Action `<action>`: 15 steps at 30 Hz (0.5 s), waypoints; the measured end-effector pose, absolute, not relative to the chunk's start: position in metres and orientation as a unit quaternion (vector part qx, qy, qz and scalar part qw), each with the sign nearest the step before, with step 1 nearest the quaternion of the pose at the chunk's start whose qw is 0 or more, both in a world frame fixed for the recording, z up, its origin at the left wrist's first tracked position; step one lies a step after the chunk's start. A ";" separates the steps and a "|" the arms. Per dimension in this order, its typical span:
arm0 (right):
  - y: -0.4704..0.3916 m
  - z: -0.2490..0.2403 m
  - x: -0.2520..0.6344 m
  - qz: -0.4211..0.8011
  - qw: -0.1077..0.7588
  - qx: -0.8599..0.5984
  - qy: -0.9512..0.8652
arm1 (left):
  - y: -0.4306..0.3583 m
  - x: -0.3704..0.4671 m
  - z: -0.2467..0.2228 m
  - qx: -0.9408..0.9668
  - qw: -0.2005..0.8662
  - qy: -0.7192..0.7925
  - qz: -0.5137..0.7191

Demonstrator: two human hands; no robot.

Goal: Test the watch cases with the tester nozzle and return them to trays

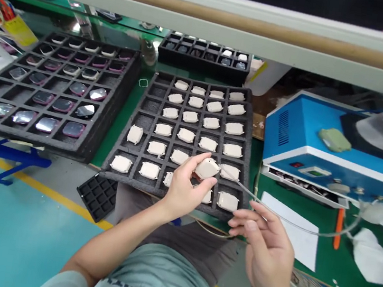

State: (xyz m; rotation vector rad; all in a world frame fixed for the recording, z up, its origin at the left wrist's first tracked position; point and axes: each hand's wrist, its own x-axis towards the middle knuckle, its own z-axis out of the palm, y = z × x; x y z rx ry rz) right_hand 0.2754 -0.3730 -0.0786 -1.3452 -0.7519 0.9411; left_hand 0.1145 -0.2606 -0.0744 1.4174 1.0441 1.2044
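Left hand (182,190), lower centre of frame, pinching one cream case (207,169) between thumb and fingertips, raised above the near rows of the black foam tray (154,105) at centre. Case sits at upper right of the left hand, up and left of the right hand (272,244), apart from it. Right hand at lower right, fingers loosely bent, palm side partly showing; can't tell if it grips anything. Clear tube (284,220) runs just above its fingertips, near end close to the case. Other cream cases (228,201) fill many tray cells. Blue machine (296,140) at right on green tabletop (335,265).
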 end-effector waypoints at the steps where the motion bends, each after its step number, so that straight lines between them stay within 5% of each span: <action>1: -0.372 -0.079 0.274 0.407 0.613 -0.590 -0.334 | -0.260 0.114 -0.074 0.578 0.490 0.425 0.495; 7: -0.375 -0.068 0.293 0.367 0.552 -0.630 -0.404 | -0.255 0.117 -0.072 0.508 0.534 0.409 0.539; 11: -0.380 -0.064 0.357 0.172 0.578 -0.729 -0.325 | -0.247 0.120 -0.072 0.493 0.534 0.419 0.544; 15: -0.380 -0.076 0.431 0.020 0.414 -0.883 -0.220 | -0.245 0.119 -0.068 0.508 0.533 0.434 0.519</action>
